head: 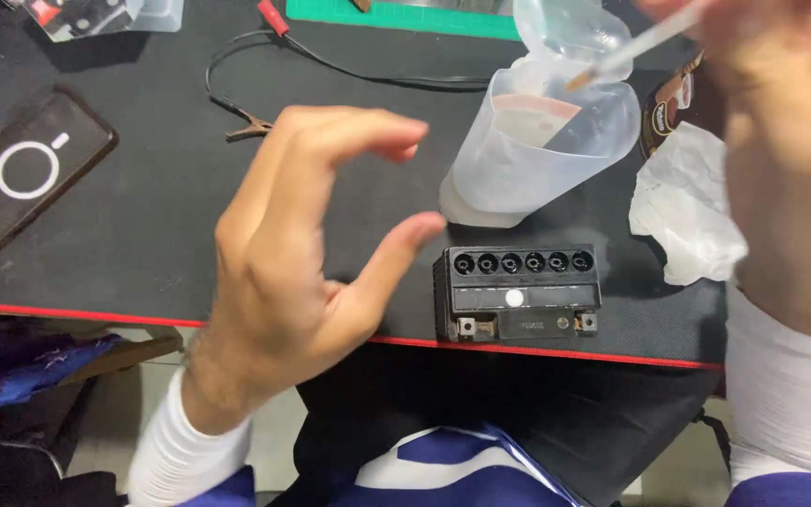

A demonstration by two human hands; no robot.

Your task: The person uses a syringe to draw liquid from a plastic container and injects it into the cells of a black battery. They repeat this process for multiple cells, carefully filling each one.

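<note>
Black six-cell battery (516, 292) sitting at mat edge (143, 235); left hand (302, 244) hovering beside it, fingers curled apart, empty; right hand (781, 141) gripping thin pipette (635, 47) over translucent jug (542, 141)

A black red-edged table (143, 235) is carrying a small black six-holed battery (516, 291), translucent plastic jug (537, 150), crumpled white tissue (692, 211), dark cased phone (25, 169) and a black clip lead (265, 84)
</note>
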